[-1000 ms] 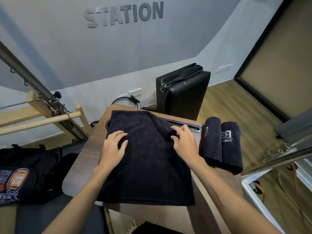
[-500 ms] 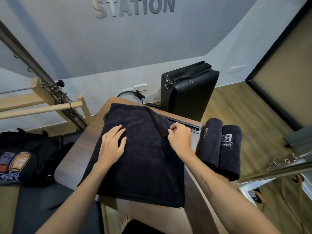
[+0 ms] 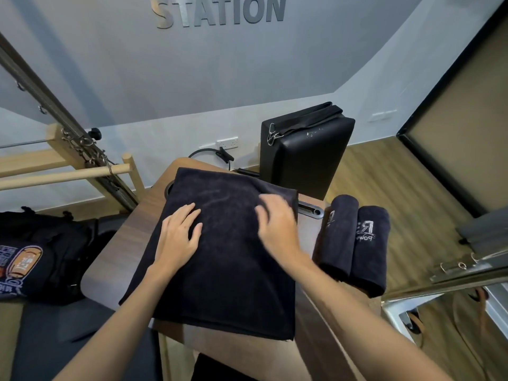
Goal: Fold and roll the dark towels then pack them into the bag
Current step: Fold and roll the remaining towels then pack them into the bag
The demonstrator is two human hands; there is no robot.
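A dark towel lies folded flat on the small wooden table, its near edge hanging over the table's front. My left hand rests flat on the towel's left half with fingers spread. My right hand lies on the towel's upper right part, fingers straight and blurred by motion. Two rolled dark towels with white lettering lie side by side on the table's right end. A black bag with a printed patch sits to the left, below table height.
A black padded box with a strap stands behind the table. A wooden bar and metal frame rise at the left. A metal rail crosses the right side above wood flooring.
My right hand has let go of the towel's right edge and slid leftward over the cloth with fingers straightened. The left hand stays pressed on the towel.
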